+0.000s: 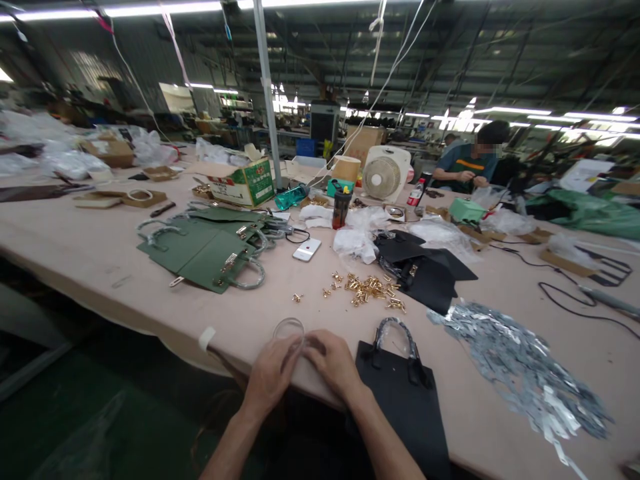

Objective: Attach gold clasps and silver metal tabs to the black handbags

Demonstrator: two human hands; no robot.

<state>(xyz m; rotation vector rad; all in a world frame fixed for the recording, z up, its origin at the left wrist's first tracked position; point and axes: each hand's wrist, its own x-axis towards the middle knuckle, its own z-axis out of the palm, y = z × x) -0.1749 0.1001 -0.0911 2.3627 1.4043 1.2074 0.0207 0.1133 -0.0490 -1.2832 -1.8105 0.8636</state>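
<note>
My left hand (273,370) and my right hand (330,360) are close together at the table's front edge. Between and just above them shows a thin clear ring (289,327), like a roll of tape, with my left hand's fingers closed on it. My right hand's fingers are pinched at its side; what they hold, if anything, is too small to make out. Right of my hands lies a black handbag piece (405,407) with a wrapped handle. Beyond my hands are gold metal fittings (370,288) in a loose pile.
Green bag pieces (200,247) lie at the left, near a white phone (307,249). Black bag pieces (430,270) and a heap of grey strips (520,367) are at the right. Farther back stand a dark cup (341,209), a fan (385,175) and a seated person (467,163).
</note>
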